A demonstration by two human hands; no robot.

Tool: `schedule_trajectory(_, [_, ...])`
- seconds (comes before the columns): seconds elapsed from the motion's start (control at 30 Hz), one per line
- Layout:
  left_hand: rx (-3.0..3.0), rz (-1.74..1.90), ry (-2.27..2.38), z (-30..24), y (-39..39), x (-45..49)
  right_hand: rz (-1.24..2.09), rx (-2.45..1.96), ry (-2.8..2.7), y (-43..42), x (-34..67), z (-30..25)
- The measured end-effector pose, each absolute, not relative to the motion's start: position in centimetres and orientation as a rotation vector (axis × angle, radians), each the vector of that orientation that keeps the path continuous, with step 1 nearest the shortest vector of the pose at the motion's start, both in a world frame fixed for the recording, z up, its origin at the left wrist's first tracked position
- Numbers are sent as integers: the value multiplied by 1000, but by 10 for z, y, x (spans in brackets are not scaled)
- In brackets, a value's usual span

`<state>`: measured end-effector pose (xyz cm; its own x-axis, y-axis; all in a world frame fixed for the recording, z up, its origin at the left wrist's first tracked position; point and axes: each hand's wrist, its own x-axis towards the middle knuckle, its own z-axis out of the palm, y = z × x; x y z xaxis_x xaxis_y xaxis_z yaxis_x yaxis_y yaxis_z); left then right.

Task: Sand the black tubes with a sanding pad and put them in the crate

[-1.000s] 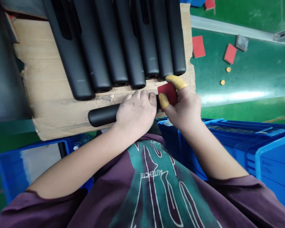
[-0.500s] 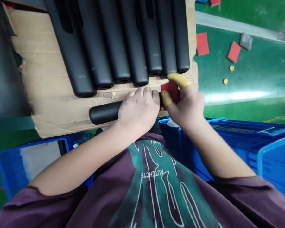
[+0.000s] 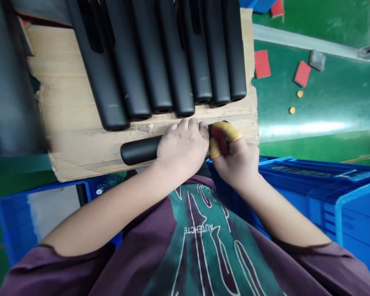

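Fingers (image 3: 189,125) of the left hand (image 3: 181,146) clamp around a matte black tube (image 3: 138,150) lying on torn cardboard (image 3: 80,160) at lower centre of the frame. Right hand (image 3: 237,162) pinches a red pad (image 3: 217,139) between yellow-cotted fingers (image 3: 230,129) at the tube's end, below a row of matching black tubes (image 3: 154,53) at upper centre.

"oppo" in grey on a black tube (image 3: 112,105), upside-down "AUTEHCTE" on a purple T-shirt (image 3: 193,229)
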<state>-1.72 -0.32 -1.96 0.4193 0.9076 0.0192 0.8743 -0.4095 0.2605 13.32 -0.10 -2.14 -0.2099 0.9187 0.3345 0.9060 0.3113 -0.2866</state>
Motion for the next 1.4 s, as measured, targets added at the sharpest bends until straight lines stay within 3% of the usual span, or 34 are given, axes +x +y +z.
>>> schedule_trajectory(1.4, [2445,228,1562,-20,-2,-18,46,-1843,-2230,6,135,-15])
